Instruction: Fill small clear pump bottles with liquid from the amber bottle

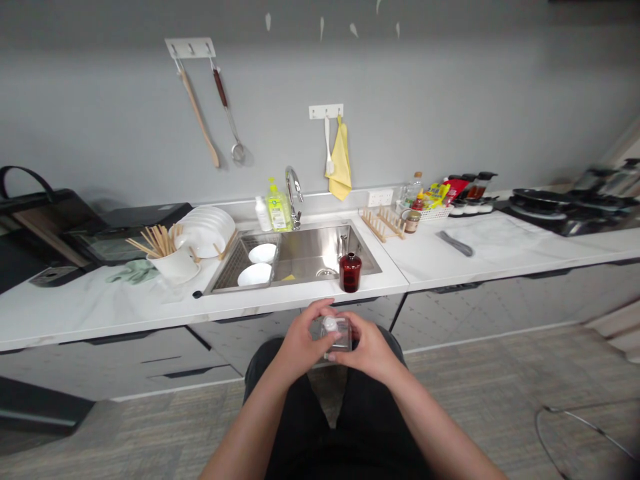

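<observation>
Item: one clear container, gripped between my left hand and right hand, white top seemingly seated; beyond them, one dark red bottle (apparently uncapped), untouched, by the sink.

Head-worn view, forward and downward, counter close ahead

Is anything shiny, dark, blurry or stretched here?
Head view: bright glare on the steel sink; head view: a dark band across the top of the wall; head view: the black pan on the right seems stretched; head view: fine detail on the clear container looks soft.
</observation>
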Motion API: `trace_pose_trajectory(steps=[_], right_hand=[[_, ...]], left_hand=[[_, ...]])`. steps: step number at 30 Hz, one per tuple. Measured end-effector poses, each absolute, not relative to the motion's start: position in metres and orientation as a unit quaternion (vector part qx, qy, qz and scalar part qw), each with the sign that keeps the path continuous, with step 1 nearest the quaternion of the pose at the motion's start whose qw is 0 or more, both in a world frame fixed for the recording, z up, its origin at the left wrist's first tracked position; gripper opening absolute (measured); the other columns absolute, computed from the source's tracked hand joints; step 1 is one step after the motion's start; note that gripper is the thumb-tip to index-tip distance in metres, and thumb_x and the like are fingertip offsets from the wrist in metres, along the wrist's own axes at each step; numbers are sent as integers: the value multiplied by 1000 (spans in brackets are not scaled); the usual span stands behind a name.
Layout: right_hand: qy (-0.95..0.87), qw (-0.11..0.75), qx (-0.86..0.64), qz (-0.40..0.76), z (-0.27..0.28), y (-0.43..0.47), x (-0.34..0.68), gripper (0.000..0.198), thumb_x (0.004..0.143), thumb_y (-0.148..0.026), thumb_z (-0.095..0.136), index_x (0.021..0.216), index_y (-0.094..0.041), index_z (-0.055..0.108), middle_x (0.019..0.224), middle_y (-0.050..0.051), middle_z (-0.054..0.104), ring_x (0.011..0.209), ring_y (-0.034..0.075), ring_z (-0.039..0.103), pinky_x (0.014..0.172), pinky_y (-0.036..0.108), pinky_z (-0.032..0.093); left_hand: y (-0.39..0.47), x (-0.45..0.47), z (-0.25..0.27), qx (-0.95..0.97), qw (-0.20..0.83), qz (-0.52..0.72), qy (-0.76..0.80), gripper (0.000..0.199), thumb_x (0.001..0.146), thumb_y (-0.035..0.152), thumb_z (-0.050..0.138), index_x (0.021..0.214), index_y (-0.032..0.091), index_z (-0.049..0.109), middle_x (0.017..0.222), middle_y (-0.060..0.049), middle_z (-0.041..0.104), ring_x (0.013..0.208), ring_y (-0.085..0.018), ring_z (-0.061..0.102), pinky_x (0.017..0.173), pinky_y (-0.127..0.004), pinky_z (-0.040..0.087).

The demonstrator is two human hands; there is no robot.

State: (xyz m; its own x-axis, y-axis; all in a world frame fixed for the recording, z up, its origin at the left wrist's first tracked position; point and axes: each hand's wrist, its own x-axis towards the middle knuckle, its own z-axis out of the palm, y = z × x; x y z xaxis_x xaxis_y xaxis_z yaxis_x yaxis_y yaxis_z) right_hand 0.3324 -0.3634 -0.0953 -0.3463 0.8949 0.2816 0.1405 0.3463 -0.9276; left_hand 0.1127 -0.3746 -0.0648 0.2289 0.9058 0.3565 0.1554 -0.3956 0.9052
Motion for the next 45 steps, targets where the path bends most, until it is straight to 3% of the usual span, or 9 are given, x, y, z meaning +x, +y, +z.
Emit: trace_pose_trajectory(steps=[3, 7, 12, 17, 22, 27, 32, 37, 45], right_hand=[[-694, 435, -369, 440, -96, -364, 332, 72, 71, -35, 108, 135, -27, 76, 125, 7, 87, 109, 31, 84, 99, 45, 69], [-682, 440, -366, 455, -97, -363, 332, 75, 72, -35, 107, 139, -27, 75, 133, 9, 85, 113, 32, 84, 103, 48, 69], [-684, 436, -376, 449, -97, -363, 332, 72, 70, -35, 108, 133, -27, 76, 123, 7, 86, 103, 31, 84, 99, 48, 70], [-683, 438, -375, 447, -95, -363, 332, 71, 71, -32, 107, 135, -27, 76, 127, 7, 86, 104, 30, 84, 100, 48, 69], [-680, 436, -379, 452, -94, -363, 332, 72, 70, -35, 108, 134, -26, 75, 126, 7, 86, 104, 30, 84, 100, 46, 69], [-681, 436, -370, 456, -94, -363, 332, 70, 72, -36, 107, 134, -26, 76, 126, 7, 86, 106, 29, 84, 98, 45, 69], [-689, 428, -383, 443, -95, -363, 331, 74, 70, -38, 109, 135, -26, 75, 126, 8, 86, 106, 31, 84, 97, 46, 69], [-688, 433, -368, 451, -94, -364, 329, 75, 71, -39, 108, 137, -25, 75, 128, 9, 86, 108, 31, 85, 99, 44, 69], [-693, 425, -381, 441, -91, -366, 329, 73, 70, -37, 108, 133, -26, 75, 121, 6, 87, 101, 29, 84, 95, 43, 69]], left_hand=[[-375, 112, -64, 689, 365, 491, 389, 77, 90, 37, 94, 160, 27, 64, 134, -11, 74, 131, -33, 73, 129, -55, 52], [-379, 107, -54, 717, 394, 458, 348, 79, 101, 33, 82, 173, 29, 51, 151, -14, 73, 146, -35, 69, 136, -57, 45], [-378, 108, -53, 698, 353, 464, 415, 70, 93, 30, 89, 158, 28, 65, 128, -8, 77, 127, -32, 75, 125, -53, 53], [-377, 107, -58, 702, 408, 466, 352, 88, 97, 41, 90, 175, 30, 51, 157, -16, 70, 152, -39, 64, 136, -59, 43], [-373, 105, -64, 688, 425, 487, 330, 77, 102, 41, 84, 172, 30, 53, 133, -11, 75, 142, -35, 70, 134, -56, 46], [-372, 105, -65, 696, 431, 486, 306, 78, 103, 39, 85, 173, 31, 51, 143, -13, 74, 144, -35, 68, 134, -55, 45], [-371, 102, -65, 691, 411, 496, 329, 67, 100, 34, 83, 164, 29, 63, 133, -10, 75, 132, -33, 72, 130, -54, 48], [-370, 101, -67, 692, 430, 485, 319, 72, 100, 31, 83, 168, 29, 59, 146, -12, 76, 146, -36, 67, 133, -53, 45], [-371, 109, -62, 684, 348, 494, 408, 55, 92, 30, 88, 145, 25, 78, 120, -7, 76, 115, -27, 75, 110, -42, 58]])
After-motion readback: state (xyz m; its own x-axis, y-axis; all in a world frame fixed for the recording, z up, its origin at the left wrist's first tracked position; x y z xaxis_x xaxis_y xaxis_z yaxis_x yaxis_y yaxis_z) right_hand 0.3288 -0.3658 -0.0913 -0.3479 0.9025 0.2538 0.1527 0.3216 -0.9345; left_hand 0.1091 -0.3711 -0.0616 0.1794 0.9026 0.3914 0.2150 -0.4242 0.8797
